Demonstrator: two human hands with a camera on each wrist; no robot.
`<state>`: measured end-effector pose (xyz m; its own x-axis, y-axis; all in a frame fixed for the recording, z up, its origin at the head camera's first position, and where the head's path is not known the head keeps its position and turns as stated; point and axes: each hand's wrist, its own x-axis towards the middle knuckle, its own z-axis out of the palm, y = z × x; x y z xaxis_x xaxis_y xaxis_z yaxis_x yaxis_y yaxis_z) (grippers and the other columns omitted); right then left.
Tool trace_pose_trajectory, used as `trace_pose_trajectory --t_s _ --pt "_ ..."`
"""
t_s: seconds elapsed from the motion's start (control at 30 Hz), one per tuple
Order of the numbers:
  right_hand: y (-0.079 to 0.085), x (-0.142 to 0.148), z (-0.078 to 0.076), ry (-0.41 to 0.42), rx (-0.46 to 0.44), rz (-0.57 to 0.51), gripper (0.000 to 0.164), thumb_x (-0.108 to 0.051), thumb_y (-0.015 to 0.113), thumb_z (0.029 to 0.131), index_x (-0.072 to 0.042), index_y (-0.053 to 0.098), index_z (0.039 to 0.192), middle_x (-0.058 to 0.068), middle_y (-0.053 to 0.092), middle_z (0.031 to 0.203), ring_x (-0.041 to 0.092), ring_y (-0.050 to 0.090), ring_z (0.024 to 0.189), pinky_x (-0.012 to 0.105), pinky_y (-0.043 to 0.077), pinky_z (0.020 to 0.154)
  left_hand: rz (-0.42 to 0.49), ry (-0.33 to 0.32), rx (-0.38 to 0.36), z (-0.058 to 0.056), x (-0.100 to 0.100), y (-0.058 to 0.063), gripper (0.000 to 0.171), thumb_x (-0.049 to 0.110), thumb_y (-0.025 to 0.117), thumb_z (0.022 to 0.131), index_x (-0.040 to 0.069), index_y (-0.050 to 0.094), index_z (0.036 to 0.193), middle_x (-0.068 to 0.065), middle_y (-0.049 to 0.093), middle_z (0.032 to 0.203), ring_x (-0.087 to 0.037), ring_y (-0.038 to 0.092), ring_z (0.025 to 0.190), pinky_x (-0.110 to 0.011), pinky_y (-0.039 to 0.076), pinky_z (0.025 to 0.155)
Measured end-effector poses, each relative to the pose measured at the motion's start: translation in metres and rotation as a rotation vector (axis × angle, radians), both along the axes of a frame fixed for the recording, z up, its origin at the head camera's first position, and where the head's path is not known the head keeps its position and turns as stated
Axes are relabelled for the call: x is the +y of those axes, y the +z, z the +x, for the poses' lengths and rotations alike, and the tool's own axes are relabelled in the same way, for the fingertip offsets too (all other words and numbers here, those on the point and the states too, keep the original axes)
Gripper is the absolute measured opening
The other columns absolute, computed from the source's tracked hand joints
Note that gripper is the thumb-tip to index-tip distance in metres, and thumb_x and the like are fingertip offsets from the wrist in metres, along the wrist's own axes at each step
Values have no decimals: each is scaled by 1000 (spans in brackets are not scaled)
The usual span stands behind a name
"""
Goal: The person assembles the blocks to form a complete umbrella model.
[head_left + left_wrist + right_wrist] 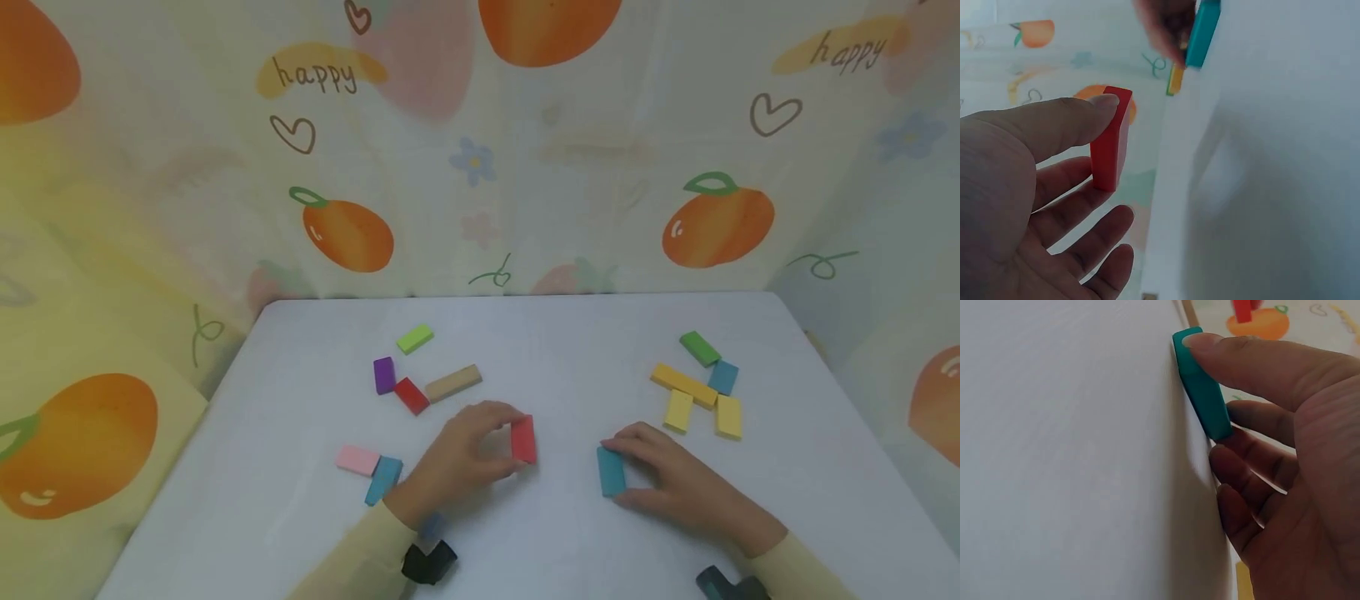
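My left hand (465, 450) pinches a red block (523, 440) by its two ends, thumb at the near end and fingers at the far one. In the left wrist view the red block (1110, 140) is held between thumb and fingertips, the other fingers spread loosely. To the right, my right hand (671, 475) grips a teal block (611, 472) end to end in the same way. The right wrist view shows the teal block (1202, 387) close against the white tabletop, thumb on one end. A gap of table separates the two held blocks.
Left of my hands lie a light green block (416, 338), a purple block (384, 376), another red block (412, 396), a tan block (453, 383), a pink block (357, 460) and a blue block (384, 481). At the right, several yellow blocks (678, 411) cluster with a green block (700, 348).
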<state>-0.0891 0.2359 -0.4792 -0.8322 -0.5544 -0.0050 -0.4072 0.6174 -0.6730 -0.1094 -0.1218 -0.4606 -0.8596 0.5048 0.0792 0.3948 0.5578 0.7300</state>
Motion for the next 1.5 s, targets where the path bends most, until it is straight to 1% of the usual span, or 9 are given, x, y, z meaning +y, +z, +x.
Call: trace_pose_trajectory --t_s 0.13,0.23,0.37,0.53,0.83,1.1,1.2,1.37,1.5 --pt "-3 -8 -8 -45 -33 14 62 -40 85 97 -20 64 152 -9 56 133 13 56 119 39 53 106 -19 -41 -81 12 11 -15 58 35 89 94 29 67 148 16 62 146 -12 56 132 -37 53 106" --pt "-6 -13 -14 -69 -29 -2 62 -37 86 97 -20 64 152 -8 57 135 16 56 122 45 52 108 -8 -79 -93 18 16 -23 55 34 90 94 30 69 145 17 64 142 -10 56 127 -32 54 103" --pt "-10 -21 -25 -74 0 -33 61 -32 87 97 -19 64 152 -7 58 137 19 56 127 51 50 110 -17 -94 -55 24 23 -30 53 32 91 94 29 71 143 18 66 138 -8 55 121 -30 54 99" --pt "-15 -34 -38 -99 -14 -71 61 -30 87 97 -21 64 152 -8 58 137 19 56 130 50 49 112 -65 -82 29 28 28 -39 57 34 92 92 31 70 145 21 66 139 -6 54 120 -36 50 100" --pt "-17 -61 -57 -67 -24 -130 60 -27 88 96 -20 66 151 -8 59 138 16 57 124 44 53 108 -130 -110 102 34 32 -30 58 36 91 93 25 69 146 15 65 143 -9 54 122 -39 48 103" --pt "-21 -70 -60 -104 -24 -158 40 -18 72 108 -20 68 148 -8 62 135 15 60 119 47 53 106 -187 -108 213 43 30 -27 58 40 92 91 24 72 143 9 63 144 -12 55 123 -42 50 104" --pt "-21 -71 -60 -113 -19 -158 40 -18 72 108 -20 69 148 -8 63 135 14 60 120 46 53 106 -189 -155 258 45 28 -23 52 37 91 92 24 75 139 10 64 144 -10 57 118 -32 51 98" --pt "-20 -71 -58 -116 -20 -178 40 -16 75 105 -21 71 145 -9 64 134 15 61 121 47 53 106 -221 -328 372 49 30 -20 41 32 84 100 20 78 139 11 67 147 -4 57 100 -9 38 84" --pt "-20 -72 -55 -125 -23 -181 41 -17 76 104 -20 71 145 -9 64 132 16 60 126 49 51 110 -223 -335 411 52 33 -22 42 29 81 103 20 75 144 10 65 150 -4 54 93 -5 32 80"
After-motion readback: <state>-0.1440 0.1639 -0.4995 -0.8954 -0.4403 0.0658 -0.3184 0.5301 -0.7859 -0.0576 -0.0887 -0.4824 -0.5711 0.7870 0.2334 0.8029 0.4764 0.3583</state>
